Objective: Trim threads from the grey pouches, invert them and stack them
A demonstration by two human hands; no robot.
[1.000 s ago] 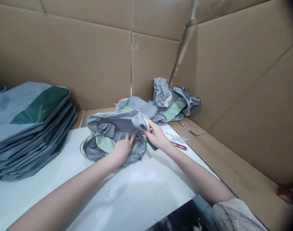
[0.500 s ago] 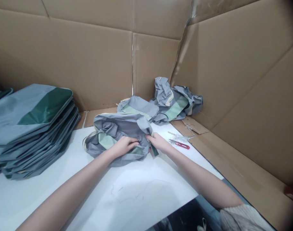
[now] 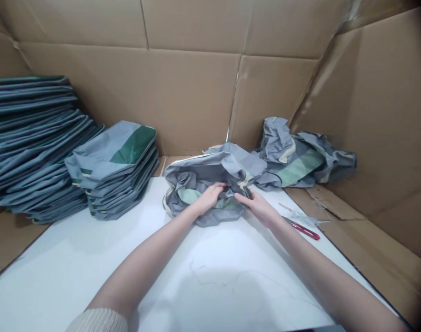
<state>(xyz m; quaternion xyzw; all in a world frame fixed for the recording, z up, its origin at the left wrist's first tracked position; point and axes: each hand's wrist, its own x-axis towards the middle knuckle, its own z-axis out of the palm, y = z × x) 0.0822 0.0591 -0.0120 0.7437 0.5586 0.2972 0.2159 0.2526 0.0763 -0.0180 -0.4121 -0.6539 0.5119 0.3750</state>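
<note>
A grey fabric bag (image 3: pixel 203 161) with pale green panels and a cream zipper edge lies on the white table, its mouth gaping toward me. My left hand (image 3: pixel 208 198) reaches into the mouth, fingers closed on the cloth inside; the fingertips are partly hidden by folds. At the bag's right end my right hand (image 3: pixel 259 206) pinches the edge near the zipper. A small dark green tab (image 3: pixel 247 192) shows beside its fingers. Right of that hand lie red-handled thread snips (image 3: pixel 305 230), partly covered by my forearm.
Two stacks of folded grey and green bags stand at left, a tall stack (image 3: pixel 33 147) and a lower stack (image 3: pixel 117 170). A heap of crumpled grey bags (image 3: pixel 300 161) rests against the cardboard wall (image 3: pixel 196 97). Loose threads and a clear plastic scrap (image 3: pixel 302 216) lie on the table.
The view has swung left, bringing the tall stack into sight. Both hands stay at the bag, and the right hand's grip on its edge has shifted slightly.
</note>
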